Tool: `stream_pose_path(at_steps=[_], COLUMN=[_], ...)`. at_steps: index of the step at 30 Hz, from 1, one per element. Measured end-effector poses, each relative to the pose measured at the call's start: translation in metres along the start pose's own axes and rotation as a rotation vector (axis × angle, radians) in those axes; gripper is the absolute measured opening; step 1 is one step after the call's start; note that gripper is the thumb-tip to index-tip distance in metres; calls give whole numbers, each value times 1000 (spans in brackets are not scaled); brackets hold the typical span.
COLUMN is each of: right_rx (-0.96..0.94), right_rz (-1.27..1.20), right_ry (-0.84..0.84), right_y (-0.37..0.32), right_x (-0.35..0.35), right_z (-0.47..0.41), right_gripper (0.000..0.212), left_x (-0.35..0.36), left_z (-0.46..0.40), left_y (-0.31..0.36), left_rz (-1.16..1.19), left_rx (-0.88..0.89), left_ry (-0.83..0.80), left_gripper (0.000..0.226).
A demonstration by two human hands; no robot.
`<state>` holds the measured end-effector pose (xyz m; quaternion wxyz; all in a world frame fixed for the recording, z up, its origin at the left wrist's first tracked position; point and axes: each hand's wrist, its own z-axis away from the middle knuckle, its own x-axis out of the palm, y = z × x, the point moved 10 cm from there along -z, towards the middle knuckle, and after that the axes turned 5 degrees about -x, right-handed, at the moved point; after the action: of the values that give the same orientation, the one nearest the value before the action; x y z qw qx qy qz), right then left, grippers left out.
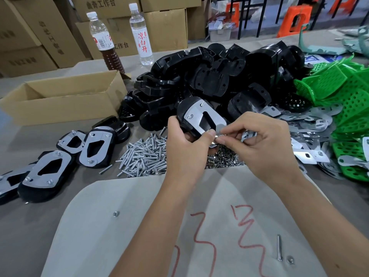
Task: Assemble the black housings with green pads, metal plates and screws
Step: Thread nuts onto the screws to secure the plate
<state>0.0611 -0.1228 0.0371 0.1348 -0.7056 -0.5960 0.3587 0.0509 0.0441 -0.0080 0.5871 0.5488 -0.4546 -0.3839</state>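
Observation:
My left hand (185,140) grips a black housing (184,110) with a metal plate (201,116) on its top, two screws standing in the plate. My right hand (259,140) pinches a small metal part at the plate's near end, thumb and forefinger touching my left thumb. A heap of black housings (219,70) lies behind. Green pads (343,100) pile up at the right, loose metal plates (311,124) beside them. Screws (145,154) and nuts (223,158) lie heaped under my hands.
Several assembled housings (46,172) lie in a row at the left. An open cardboard box (60,108) stands behind them, with two bottles (139,31) and stacked cartons further back. A loose screw (279,248) and nut (290,259) lie on the near paper sheet (139,226).

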Motion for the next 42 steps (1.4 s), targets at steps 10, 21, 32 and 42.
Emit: stream_pose_path(at_steps=[10,21,32,42], right_rx=[-20,6,-53,16], right_rz=[49,75,130,51], right_ry=[-26,37,20,84], right_y=[-1,-5,-12,-3], right_x=[2,-2,0,-7], right_z=[0,0,-2,0], right_gripper=[6,12,11,14], left_x=[0,2,3,10], left_z=[0,4,2,6], left_y=[-1,-5,-12,-17], left_rz=[71,90,116,134], left_rx=[-31,-37,-114,-153], left_ry=[-6,27,50,27], left_gripper=[33,33,31,30])
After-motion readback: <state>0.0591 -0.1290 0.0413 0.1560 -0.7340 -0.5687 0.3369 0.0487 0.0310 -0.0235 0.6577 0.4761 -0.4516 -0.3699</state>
